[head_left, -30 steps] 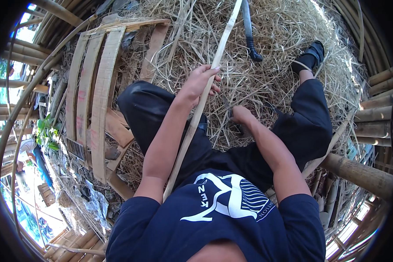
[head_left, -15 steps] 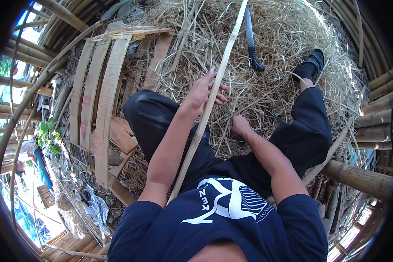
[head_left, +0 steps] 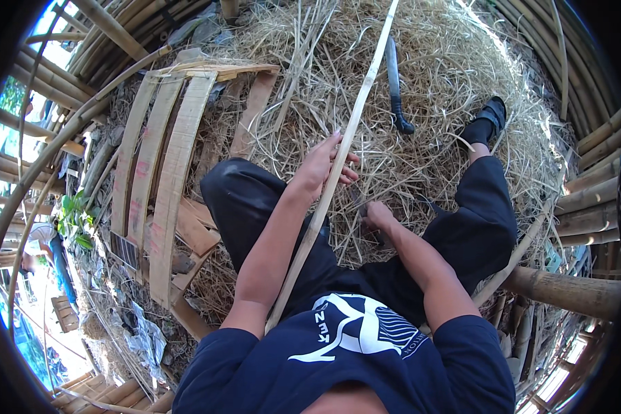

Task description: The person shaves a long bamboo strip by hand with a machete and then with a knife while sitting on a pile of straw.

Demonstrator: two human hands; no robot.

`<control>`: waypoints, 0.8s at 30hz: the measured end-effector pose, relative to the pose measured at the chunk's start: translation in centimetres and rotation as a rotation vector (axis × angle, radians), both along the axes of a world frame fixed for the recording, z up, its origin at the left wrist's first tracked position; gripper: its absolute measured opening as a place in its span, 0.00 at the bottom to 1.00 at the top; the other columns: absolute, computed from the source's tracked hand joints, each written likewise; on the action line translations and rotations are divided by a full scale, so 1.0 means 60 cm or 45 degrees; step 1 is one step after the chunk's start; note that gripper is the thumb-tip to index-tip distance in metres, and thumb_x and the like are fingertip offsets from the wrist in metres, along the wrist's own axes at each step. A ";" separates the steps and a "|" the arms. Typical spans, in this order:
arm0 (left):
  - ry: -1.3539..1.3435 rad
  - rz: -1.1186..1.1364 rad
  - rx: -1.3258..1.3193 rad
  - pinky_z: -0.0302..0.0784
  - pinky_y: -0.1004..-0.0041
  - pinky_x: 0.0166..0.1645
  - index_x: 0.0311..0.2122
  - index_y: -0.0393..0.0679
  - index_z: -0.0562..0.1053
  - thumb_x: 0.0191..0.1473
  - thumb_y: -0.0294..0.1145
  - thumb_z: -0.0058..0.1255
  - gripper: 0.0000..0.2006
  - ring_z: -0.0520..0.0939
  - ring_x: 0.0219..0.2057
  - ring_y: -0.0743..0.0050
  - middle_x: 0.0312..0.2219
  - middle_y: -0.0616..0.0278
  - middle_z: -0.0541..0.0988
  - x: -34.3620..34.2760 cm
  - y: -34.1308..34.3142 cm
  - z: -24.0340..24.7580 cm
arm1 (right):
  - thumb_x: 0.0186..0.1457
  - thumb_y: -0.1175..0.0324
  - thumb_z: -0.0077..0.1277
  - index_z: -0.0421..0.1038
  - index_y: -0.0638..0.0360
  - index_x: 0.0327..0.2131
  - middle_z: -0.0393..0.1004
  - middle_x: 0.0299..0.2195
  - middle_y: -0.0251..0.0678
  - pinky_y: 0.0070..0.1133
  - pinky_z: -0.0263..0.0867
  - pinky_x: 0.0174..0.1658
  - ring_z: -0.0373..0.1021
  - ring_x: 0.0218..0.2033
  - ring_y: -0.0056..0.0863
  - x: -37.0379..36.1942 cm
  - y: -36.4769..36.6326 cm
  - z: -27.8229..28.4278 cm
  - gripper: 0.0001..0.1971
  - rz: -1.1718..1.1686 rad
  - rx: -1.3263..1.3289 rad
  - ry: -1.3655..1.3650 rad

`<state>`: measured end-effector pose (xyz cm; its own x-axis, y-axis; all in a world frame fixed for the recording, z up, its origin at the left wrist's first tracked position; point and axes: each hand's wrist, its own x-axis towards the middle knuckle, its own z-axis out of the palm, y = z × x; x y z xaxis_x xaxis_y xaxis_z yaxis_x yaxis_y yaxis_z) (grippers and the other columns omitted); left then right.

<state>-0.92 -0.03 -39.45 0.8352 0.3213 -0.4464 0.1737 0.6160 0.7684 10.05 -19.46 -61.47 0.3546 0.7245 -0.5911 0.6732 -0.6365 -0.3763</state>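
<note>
A long pale bamboo strip (head_left: 357,110) slants from the top of the view down past my left side to my shirt. My left hand (head_left: 317,167) is closed loosely around its middle, the fingers curling out on the strip's right side and the thumb on its left. Just right of and below it, my right hand (head_left: 378,216) is a fist around what looks like a knife (head_left: 358,199). Only a short, dark bit of the blade shows, close to the strip; the handle is hidden in the fist. I cannot tell whether blade and strip touch.
Shavings (head_left: 421,172) cover the ground between my legs. A machete (head_left: 395,83) with a black handle lies on them ahead. Wooden slats (head_left: 176,186) stand left of my knee. A thick bamboo pole (head_left: 566,293) lies at the right. Another person (head_left: 48,245) is beyond the bamboo wall at left.
The view has shifted slightly, so the surroundings sit a little lower. Both hands keep nearly the same place and grip; the strip keeps its slant.
</note>
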 end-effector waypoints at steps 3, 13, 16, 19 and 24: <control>0.007 0.012 -0.009 0.77 0.77 0.25 0.55 0.36 0.56 0.61 0.52 0.32 0.28 0.79 0.24 0.66 0.34 0.50 0.74 0.001 -0.001 -0.001 | 0.44 0.59 0.58 0.73 0.66 0.29 0.75 0.30 0.51 0.35 0.69 0.38 0.73 0.34 0.46 0.001 -0.003 -0.010 0.17 0.059 -0.003 -0.039; 0.025 0.032 0.015 0.77 0.78 0.23 0.51 0.37 0.61 0.61 0.48 0.33 0.24 0.79 0.22 0.69 0.33 0.53 0.75 0.000 -0.001 0.004 | 0.50 0.60 0.54 0.71 0.65 0.33 0.74 0.32 0.53 0.36 0.67 0.39 0.71 0.36 0.49 0.011 0.017 0.028 0.15 0.241 -0.088 0.051; 0.037 0.037 -0.005 0.76 0.78 0.22 0.50 0.38 0.61 0.61 0.47 0.33 0.22 0.79 0.21 0.70 0.32 0.54 0.75 0.004 -0.002 0.002 | 0.50 0.61 0.53 0.71 0.65 0.33 0.74 0.32 0.53 0.36 0.67 0.39 0.71 0.36 0.50 0.019 0.009 -0.006 0.15 0.154 -0.060 0.042; 0.034 0.031 -0.009 0.76 0.78 0.21 0.49 0.39 0.62 0.61 0.47 0.34 0.21 0.79 0.20 0.70 0.31 0.55 0.75 0.002 -0.002 0.003 | 0.48 0.63 0.53 0.70 0.63 0.36 0.74 0.32 0.52 0.36 0.67 0.39 0.71 0.37 0.49 0.028 0.012 -0.012 0.14 0.136 -0.047 0.010; 0.045 0.051 0.026 0.75 0.78 0.20 0.48 0.40 0.63 0.61 0.45 0.36 0.19 0.78 0.18 0.73 0.30 0.56 0.76 -0.004 0.001 -0.002 | 0.42 0.69 0.53 0.74 0.67 0.28 0.75 0.30 0.51 0.34 0.70 0.37 0.73 0.34 0.46 0.029 0.030 0.074 0.10 0.049 -0.050 0.059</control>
